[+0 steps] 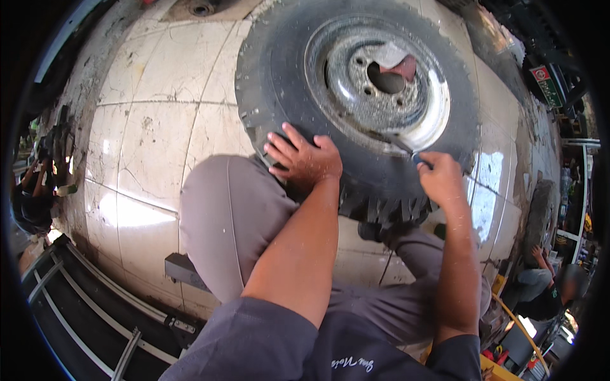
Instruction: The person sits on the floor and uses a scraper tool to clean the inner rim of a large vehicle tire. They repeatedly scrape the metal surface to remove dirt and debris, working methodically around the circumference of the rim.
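In front of me a large black tire (267,95) lies on its side, mounted on a worn metal wheel rim (438,105). My left hand (305,157) rests with spread fingers on the tire's near-left tread and sidewall. My right hand (441,174) is closed round the blue handle of a thin metal-bladed tool (416,155). Its blade reaches to the near edge of the rim, where the metal meets the rubber; the tool's exact kind is unclear. A folded pale and reddish scrap (401,63), perhaps sandpaper, lies by the hub hole.
Stained pale tiles (159,127) cover the floor. A dark metal-railed frame (95,311) stands at the near left. At the far right rim are shelves (584,184), another tire (540,213) and a crouching person (546,292). Another person (35,197) shows at the far left.
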Motion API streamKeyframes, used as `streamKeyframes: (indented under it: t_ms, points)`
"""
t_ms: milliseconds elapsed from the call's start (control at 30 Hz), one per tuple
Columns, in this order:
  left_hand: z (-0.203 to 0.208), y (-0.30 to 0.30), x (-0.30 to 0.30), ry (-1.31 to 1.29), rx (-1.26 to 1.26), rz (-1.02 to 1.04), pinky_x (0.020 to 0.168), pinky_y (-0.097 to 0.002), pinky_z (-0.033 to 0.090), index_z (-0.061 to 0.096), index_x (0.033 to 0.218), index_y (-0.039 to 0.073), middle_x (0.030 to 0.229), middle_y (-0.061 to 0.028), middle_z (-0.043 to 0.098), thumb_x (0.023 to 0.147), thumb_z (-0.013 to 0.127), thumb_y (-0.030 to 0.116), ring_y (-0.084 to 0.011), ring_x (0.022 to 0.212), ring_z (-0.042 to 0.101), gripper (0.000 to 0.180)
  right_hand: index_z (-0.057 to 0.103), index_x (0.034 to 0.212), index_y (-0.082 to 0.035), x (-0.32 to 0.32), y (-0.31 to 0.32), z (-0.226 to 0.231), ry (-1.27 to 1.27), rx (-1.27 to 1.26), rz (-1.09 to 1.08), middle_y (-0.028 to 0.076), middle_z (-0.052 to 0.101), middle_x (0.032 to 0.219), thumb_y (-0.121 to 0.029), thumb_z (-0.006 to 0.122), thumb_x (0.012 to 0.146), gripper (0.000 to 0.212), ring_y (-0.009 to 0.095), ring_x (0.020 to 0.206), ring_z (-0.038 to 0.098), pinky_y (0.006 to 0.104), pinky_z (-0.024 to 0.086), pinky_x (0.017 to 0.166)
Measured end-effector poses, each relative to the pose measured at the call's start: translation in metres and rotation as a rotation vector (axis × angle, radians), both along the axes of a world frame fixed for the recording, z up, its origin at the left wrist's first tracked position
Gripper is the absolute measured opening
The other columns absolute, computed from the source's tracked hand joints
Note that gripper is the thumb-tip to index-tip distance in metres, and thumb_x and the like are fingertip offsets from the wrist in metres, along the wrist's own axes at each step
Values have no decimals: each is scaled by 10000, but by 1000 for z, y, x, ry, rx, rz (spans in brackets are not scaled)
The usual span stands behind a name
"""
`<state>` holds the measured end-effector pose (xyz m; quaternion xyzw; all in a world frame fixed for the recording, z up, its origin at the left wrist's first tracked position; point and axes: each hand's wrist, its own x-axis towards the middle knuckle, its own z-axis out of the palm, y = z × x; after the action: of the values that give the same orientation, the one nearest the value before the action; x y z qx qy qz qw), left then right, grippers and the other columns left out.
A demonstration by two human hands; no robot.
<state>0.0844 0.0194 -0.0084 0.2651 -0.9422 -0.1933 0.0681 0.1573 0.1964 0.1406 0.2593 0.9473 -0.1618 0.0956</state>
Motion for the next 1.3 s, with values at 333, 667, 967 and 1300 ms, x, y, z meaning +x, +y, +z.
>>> streamKeyframes:
  t_ms: [333, 667, 967, 1300]
  points:
    - [-5, 2, 4, 15, -46, 6, 1104, -670, 216, 383, 1498, 146, 1590, -176, 272, 825, 533, 351, -355, 1492, 191, 720, 614, 1269, -55, 58, 13, -4, 24, -609, -610, 50, 606, 750, -232, 686, 877, 436, 106, 490, 472, 275, 349, 429]
    - [-1, -4, 6, -1, -51, 3, 1113, -662, 212, 381, 1500, 133, 1589, -183, 272, 831, 522, 346, -360, 1490, 196, 716, 660, 1153, -59, 74, 80, -8, 13, -128, 107, 219, 669, 876, -248, 604, 934, 294, 389, 808, 657, 417, 501, 718]
    - [-6, 0, 4, 49, -48, -17, 1089, -696, 222, 386, 1492, 121, 1578, -213, 274, 818, 561, 322, -403, 1474, 214, 724, 634, 1224, -122, 80, 82, -32, 101, 127, 230, 171, 643, 903, -250, 629, 925, 326, 393, 843, 635, 457, 502, 734]
    - [-10, 4, 4, 54, -68, 6, 1091, -671, 237, 411, 1480, 132, 1578, -193, 293, 807, 575, 326, -379, 1473, 235, 720, 620, 1252, -191, 54, 81, -36, 43, 242, 366, 133, 597, 897, -255, 643, 911, 348, 350, 799, 636, 433, 505, 695]
